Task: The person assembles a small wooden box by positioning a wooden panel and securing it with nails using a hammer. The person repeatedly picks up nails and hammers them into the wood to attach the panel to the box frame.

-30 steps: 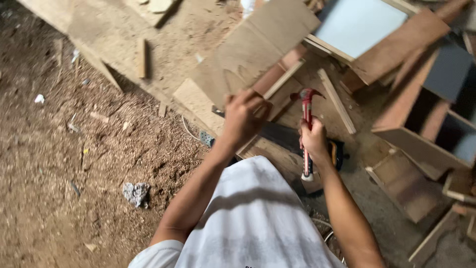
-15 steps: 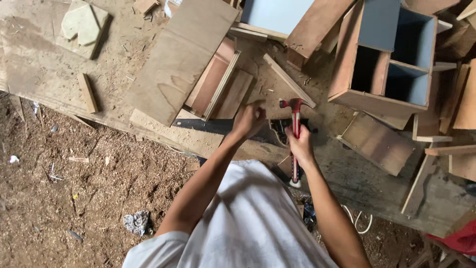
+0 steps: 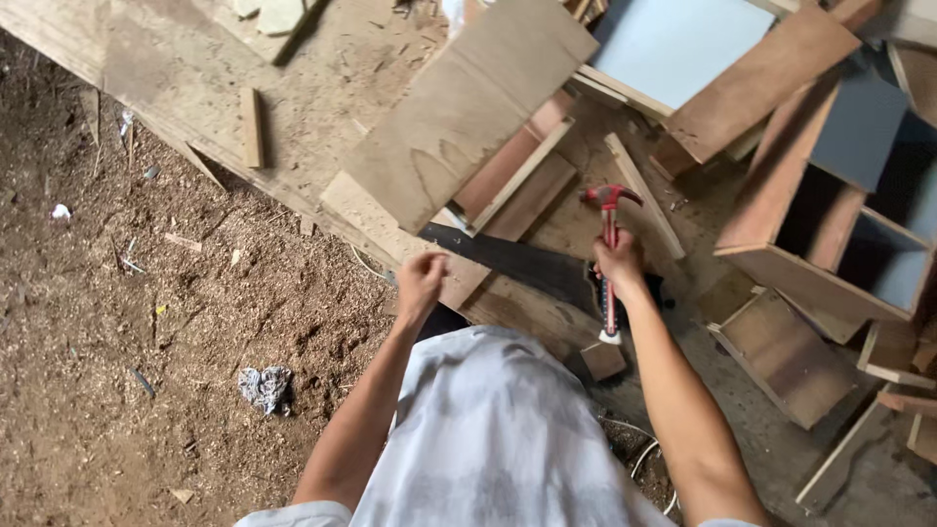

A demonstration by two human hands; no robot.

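Note:
My right hand (image 3: 619, 262) grips the handle of a red claw hammer (image 3: 609, 200), whose head points up and away over the workbench (image 3: 195, 78). My left hand (image 3: 421, 280) is closed at the near edge of the bench, beside a dark flat saw blade (image 3: 508, 262); whether it pinches something small cannot be told. Just beyond both hands lie stacked plywood boards (image 3: 464, 112) and narrow wooden strips (image 3: 639, 190).
An open wooden box frame (image 3: 830, 224) stands at the right with more offcuts (image 3: 786, 356) near it. A pale blue panel (image 3: 673, 39) lies at the top. The dirt floor (image 3: 127, 371) at left carries sawdust and a crumpled rag (image 3: 264, 386).
The view shifted. My left hand has drawn back toward me off the boards to the bench edge. The hammer stays upright in my right hand.

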